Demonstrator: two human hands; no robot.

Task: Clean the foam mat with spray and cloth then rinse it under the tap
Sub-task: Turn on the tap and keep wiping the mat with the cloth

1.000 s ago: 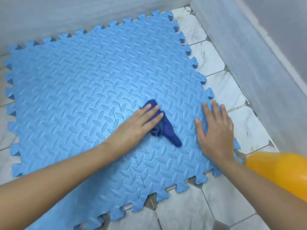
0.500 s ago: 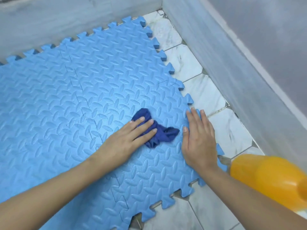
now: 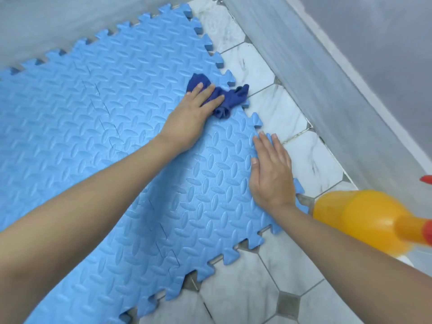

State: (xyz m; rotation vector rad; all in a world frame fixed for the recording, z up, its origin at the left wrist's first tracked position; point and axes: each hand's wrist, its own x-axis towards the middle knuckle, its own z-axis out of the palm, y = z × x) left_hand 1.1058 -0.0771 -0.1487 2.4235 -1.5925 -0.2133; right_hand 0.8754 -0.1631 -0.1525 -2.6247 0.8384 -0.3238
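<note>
Foam mat point(image 3: 98, 127), a pale blue sheet of interlocking tiles with an embossed oval pattern, lay flat on the white marble-look tiled floor point(image 3: 264, 286), its far edge against the grey wall. Over the last second the left hand point(image 3: 187, 115) had slid from mid-mat out toward the right-hand toothed edge, fingers flat and pressing down on the crumpled dark blue cloth point(image 3: 228, 99), one tail of which now hung over the border onto the floor. That sweep suggested the wiping had reached the mat's margin, so this strip was probably nearly done while the rinse remained ahead. Further right, the right hand point(image 3: 272, 171) lay open, palm down, grasping nothing, pinning the mat's near edge. At far right stood the orange plastic spray bottle point(image 3: 360, 218), untouched, just beside the mat's corner.
</note>
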